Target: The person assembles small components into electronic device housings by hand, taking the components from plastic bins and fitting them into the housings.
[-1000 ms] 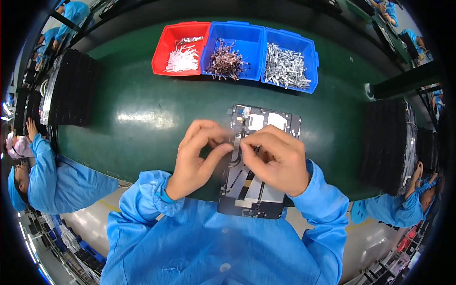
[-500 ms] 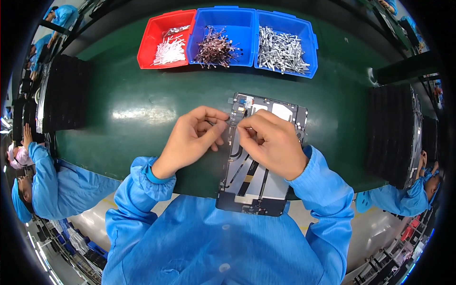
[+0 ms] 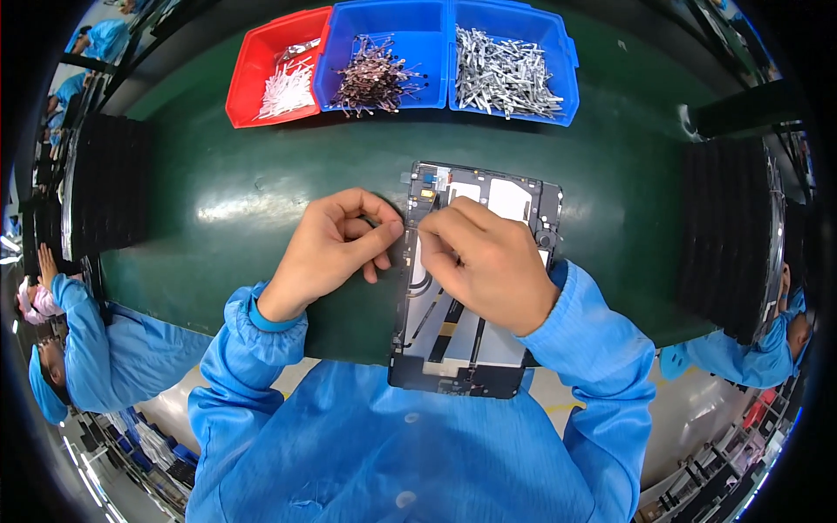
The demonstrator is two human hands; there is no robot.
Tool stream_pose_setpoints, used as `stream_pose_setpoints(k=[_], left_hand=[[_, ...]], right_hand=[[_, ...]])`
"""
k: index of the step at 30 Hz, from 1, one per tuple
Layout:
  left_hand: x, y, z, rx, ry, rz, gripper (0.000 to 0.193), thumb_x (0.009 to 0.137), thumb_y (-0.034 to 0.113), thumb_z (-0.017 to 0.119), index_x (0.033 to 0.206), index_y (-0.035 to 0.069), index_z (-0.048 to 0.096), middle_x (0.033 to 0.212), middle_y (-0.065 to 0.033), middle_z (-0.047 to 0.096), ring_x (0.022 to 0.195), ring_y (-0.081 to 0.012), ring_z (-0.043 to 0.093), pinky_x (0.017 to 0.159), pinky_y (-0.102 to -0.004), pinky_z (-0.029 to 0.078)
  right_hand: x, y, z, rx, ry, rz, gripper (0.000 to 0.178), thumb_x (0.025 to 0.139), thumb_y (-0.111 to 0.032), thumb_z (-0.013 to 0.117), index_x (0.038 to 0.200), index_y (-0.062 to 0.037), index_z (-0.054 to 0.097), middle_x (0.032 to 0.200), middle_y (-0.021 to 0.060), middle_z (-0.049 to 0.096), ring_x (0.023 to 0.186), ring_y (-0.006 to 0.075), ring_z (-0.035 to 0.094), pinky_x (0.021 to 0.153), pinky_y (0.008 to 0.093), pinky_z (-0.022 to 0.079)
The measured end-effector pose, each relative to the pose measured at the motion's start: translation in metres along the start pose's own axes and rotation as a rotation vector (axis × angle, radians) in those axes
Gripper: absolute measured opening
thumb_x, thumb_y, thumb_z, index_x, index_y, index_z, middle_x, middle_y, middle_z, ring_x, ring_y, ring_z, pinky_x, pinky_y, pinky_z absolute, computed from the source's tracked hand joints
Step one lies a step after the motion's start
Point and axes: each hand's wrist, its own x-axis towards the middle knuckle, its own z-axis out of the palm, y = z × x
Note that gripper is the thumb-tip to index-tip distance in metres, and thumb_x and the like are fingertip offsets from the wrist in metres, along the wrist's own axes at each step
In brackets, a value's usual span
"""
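An opened tablet lies lengthwise in front of me, its inner side up, with a pale panel, dark ribbon cables and small parts showing. Its near end reaches past the table's front edge. My left hand is at its left edge, thumb and forefinger pinched together, the other fingers curled. Over the tablet's upper left part, my right hand is closed in a pinch, fingertips just inside that same edge. Whatever either pinch holds is too small or hidden to make out. The right hand covers the tablet's middle.
Along the back of the green table stand a red bin of thin white pieces, a blue bin of small brown cable-like parts and another blue bin of silvery strips. Dark stacks stand left and right. Co-workers sit on both sides.
The whole view has shifted a little, with the bins now higher and farther left. Both hands keep nearly the same pinched pose and place at the tablet's left edge.
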Motion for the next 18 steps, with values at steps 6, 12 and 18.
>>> stream_pose_setpoints(k=[6,12,18], left_hand=[[-0.001,-0.001,0.003,0.055,0.031,0.005,0.015,0.099,0.007,0.070,0.106,-0.005,0.064,0.084,-0.0052,0.068,0.067,-0.0081,0.066,0.052,-0.0228,0.054],[-0.004,-0.004,0.007,0.075,0.073,0.022,0.015,0.099,0.007,0.070,0.107,-0.005,0.064,0.080,-0.0046,0.068,0.065,-0.0076,0.065,0.052,-0.0222,0.053],[-0.006,-0.008,0.014,0.095,0.129,0.064,0.014,0.098,0.006,0.071,0.105,-0.005,0.063,0.081,-0.0053,0.068,0.068,-0.0081,0.066,0.053,-0.0223,0.053]], right_hand=[[0.000,0.001,-0.001,-0.030,-0.001,-0.011,0.012,0.083,-0.001,0.073,0.091,-0.0059,0.066,0.081,0.0079,0.062,0.065,0.0274,0.066,0.057,0.0376,0.055],[0.000,0.000,0.000,-0.024,0.038,-0.018,0.011,0.084,-0.005,0.074,0.091,-0.0060,0.065,0.081,0.0085,0.062,0.065,0.0300,0.066,0.056,0.0396,0.055],[-0.001,0.001,0.001,-0.018,0.044,-0.041,0.011,0.084,-0.005,0.074,0.089,-0.0057,0.065,0.079,0.0083,0.060,0.064,0.0302,0.066,0.055,0.0404,0.054]])
